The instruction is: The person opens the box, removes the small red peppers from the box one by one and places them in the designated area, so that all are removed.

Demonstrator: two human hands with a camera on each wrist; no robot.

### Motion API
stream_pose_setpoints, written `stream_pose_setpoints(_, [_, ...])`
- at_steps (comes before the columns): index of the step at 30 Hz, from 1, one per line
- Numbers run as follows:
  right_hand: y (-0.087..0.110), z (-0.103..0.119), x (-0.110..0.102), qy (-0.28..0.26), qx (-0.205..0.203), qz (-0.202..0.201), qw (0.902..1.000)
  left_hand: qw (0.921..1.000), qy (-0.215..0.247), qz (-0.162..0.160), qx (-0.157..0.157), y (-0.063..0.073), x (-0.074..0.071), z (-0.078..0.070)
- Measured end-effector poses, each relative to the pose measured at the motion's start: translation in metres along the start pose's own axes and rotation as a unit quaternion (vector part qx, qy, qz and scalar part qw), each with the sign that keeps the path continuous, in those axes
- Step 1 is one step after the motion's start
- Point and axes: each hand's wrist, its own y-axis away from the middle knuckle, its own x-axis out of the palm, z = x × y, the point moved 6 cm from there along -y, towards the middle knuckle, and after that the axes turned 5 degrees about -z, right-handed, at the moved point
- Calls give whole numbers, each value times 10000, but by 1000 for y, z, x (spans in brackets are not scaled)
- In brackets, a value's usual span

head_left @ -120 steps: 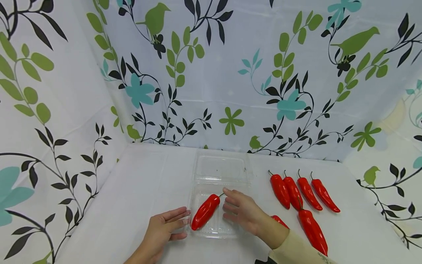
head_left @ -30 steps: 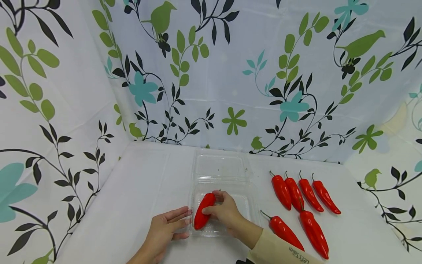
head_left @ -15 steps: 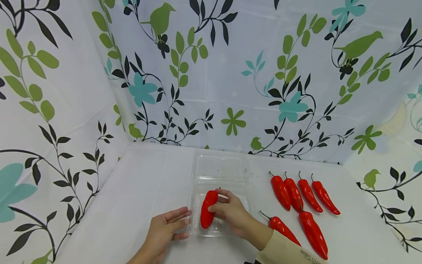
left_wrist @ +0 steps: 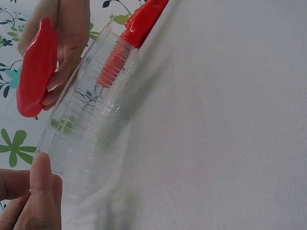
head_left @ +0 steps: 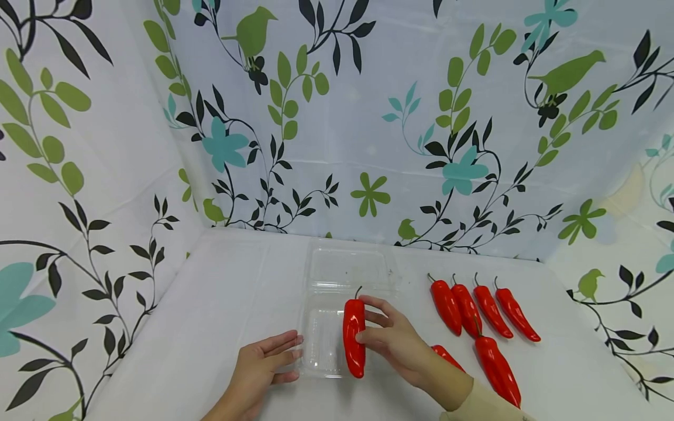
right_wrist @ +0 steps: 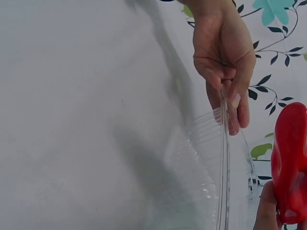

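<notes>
My right hand (head_left: 392,339) grips a glossy red chili pepper (head_left: 354,339) between thumb and fingers. The pepper stands nearly upright over a clear plastic clamshell container (head_left: 321,345), its stem pointing up. In the left wrist view the same chili pepper (left_wrist: 37,72) is held above the container's rim. My left hand (head_left: 258,365) is at the container's left edge; in the right wrist view the fingers of the left hand (right_wrist: 225,52) pinch the rim from both sides. The container's open lid (head_left: 350,266) lies flat toward the back.
Four-sided rows aside, several red peppers (head_left: 444,307) lie in a row on the right of the white table (head_left: 237,280). A larger pepper (head_left: 497,371) lies in front of them, and another pepper (head_left: 446,356) is partly hidden by the right forearm. A patterned cloth (head_left: 342,146) hangs behind.
The right hand was open beside the pepper lying in the container; it has since taken hold, lifted the pepper and carried it right, turning it upright. The left hand has stayed at the edge.
</notes>
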Motion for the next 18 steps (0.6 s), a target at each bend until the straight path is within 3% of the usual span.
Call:
stream_pose_setpoints(9, [24,14,-23,-222,-15,65,9997,9999,-103,-38,22,0,1,-1])
stream_pose_setpoints(18, [50,42,-53,-387,-153,-253,9988,9999,-72,-116,2,0,0,-1])
